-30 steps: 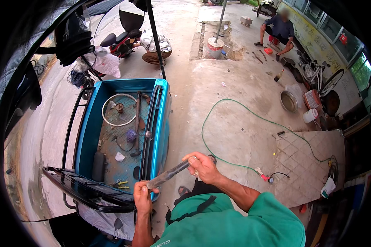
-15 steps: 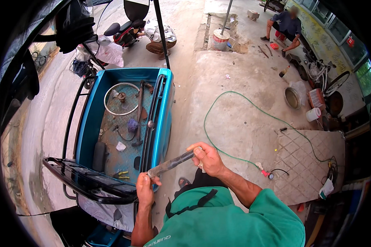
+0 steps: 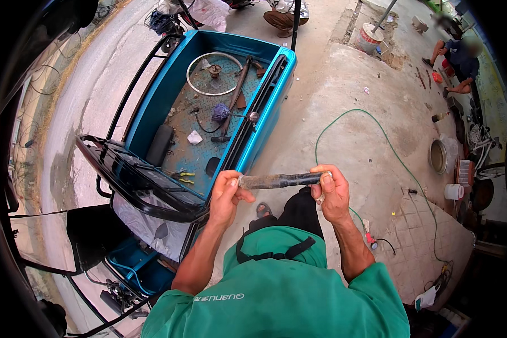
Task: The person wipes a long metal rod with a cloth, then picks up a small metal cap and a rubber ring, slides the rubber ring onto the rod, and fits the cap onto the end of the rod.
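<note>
A dark, dirt-smeared cylindrical tube (image 3: 280, 181), thicker toward its left part and narrower and blacker toward the right, is held level in front of my body. My left hand (image 3: 226, 195) pinches its left end between thumb and fingers. At the other end my right hand (image 3: 333, 191) grips the tip, with the thumb on top and fingers curled round. Whether the tube is hollow cannot be seen. Just beyond my left hand stands the blue cargo bed (image 3: 267, 132) of a three-wheeled vehicle.
In the bed lie a wheel rim (image 3: 190, 76), a rusty metal shaft (image 3: 239, 87), yellow-handled pliers (image 3: 185, 178) and a black cushion-like block (image 3: 160, 145). A green hose (image 3: 397, 152) with a gauge (image 3: 374, 245) crosses the concrete. A metal basin (image 3: 437, 155) and a seated person (image 3: 463, 62) are at the right.
The tube has turned from a slant to nearly level and moved right and up in view. Both hands keep their hold. My view has shifted, so the cart bed appears more tilted.
</note>
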Demonstrator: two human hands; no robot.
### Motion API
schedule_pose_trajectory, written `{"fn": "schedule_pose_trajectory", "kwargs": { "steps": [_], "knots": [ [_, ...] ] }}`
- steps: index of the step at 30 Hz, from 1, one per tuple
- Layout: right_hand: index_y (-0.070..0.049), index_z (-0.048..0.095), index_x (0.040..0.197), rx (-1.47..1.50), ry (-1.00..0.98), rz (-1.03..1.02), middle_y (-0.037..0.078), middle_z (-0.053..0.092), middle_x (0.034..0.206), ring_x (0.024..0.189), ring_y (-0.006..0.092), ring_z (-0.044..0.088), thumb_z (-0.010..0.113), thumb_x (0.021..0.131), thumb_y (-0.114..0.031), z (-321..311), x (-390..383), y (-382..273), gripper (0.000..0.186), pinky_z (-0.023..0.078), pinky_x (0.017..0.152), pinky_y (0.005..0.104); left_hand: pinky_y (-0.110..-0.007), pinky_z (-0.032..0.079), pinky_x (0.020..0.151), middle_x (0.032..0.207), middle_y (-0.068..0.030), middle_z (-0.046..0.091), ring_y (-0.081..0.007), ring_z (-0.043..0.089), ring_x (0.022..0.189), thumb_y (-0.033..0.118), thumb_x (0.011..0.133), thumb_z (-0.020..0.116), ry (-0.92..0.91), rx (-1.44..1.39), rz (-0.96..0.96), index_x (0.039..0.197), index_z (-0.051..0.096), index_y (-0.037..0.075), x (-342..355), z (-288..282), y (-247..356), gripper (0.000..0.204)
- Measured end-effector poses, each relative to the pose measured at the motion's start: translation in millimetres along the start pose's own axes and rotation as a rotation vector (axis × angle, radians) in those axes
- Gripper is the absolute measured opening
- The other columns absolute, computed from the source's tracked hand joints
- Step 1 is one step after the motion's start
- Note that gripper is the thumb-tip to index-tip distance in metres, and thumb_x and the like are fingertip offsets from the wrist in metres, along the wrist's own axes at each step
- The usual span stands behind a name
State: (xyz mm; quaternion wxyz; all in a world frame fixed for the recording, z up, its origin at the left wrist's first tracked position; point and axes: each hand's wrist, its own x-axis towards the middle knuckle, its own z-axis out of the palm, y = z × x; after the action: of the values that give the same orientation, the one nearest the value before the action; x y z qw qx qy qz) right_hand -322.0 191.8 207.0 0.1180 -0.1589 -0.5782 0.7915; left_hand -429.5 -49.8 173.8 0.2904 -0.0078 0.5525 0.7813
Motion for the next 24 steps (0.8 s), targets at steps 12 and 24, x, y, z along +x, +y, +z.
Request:
{"fn": "schedule_pose_trajectory", "kwargs": {
  "steps": [12, 24],
  "knots": [
    [-0.001, 0.051, 0.133, -0.004, -0.169, -0.05, 0.003, 0.06, 0.075, 0.058, 0.0041, 0.047, 0.057, 0.099, -0.031, 0, 2, -12, 0.046, 0.039, 0.051, 0.019, -0.029, 0.031, 0.043, 0.056, -0.0065, 0.047, -0.0124, 0.035, 0.039, 0.044, 0.103, 0.041, -0.265, -0.294, -0.384, 0.092, 0.056, 0.006, -9, -1, -25, 0.042],
    [0.0, 0.041, 0.142, 0.211, -0.155, -0.162, 0.01, 0.059, 0.094, 0.059, 0.0068, 0.045, 0.055, 0.098, -0.023, -17, 6, -21, 0.051, 0.039, 0.053, 0.0206, -0.028, 0.027, 0.041, 0.057, -0.0031, 0.047, -0.0109, 0.034, 0.038, 0.047, 0.102, 0.039, -0.045, -0.446, -0.299, 0.089, 0.054, 0.011, -15, -35, -20, 0.04]
  ]
}}
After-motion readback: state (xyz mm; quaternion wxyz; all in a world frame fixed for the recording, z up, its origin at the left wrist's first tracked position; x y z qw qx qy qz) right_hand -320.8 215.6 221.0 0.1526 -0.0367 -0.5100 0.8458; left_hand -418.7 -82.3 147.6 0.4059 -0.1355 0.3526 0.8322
